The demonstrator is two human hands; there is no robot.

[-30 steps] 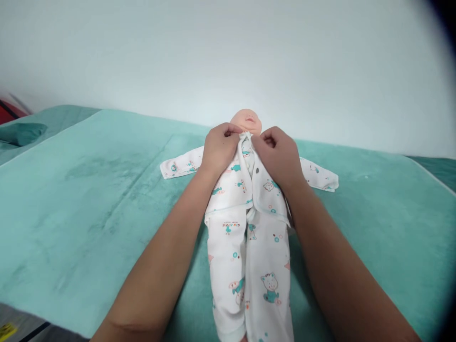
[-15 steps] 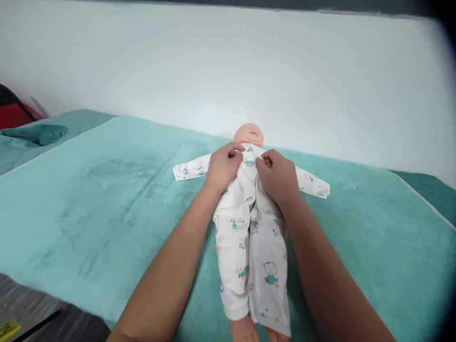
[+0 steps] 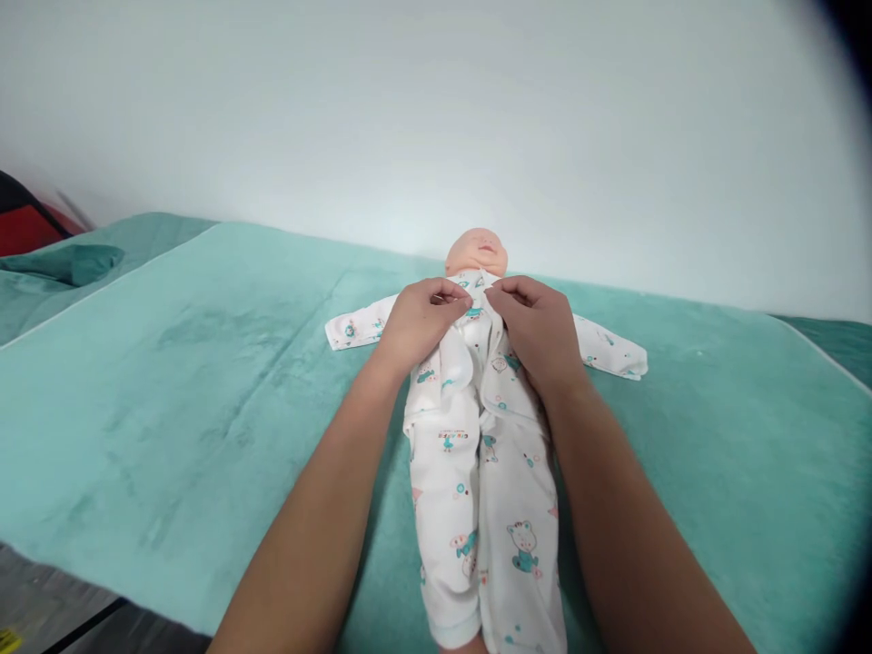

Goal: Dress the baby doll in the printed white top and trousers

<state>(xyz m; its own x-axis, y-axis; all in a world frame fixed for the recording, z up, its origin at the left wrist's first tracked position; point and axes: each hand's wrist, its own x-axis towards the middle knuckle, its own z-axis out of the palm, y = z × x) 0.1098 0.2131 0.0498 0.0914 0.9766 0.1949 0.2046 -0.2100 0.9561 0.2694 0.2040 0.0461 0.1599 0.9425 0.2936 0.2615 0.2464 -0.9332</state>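
A baby doll lies on its back on a teal mat, head away from me. It wears a white printed sleepsuit with small animal pictures, sleeves spread to both sides. My left hand pinches the left front edge of the sleepsuit at the chest, just under the chin. My right hand pinches the right front edge beside it. Both hands have curled fingers closed on the cloth, nearly touching each other. The front of the suit gapes slightly below them.
A white wall rises right behind the mat. At the far left lie a darker teal cushion and a red and black object. Grey floor shows past the mat's near left edge.
Both hands stayed pinched on the sleepsuit's front edges at the chest, with small shifts. The view rose and dropped back, so the doll's feet showed briefly.
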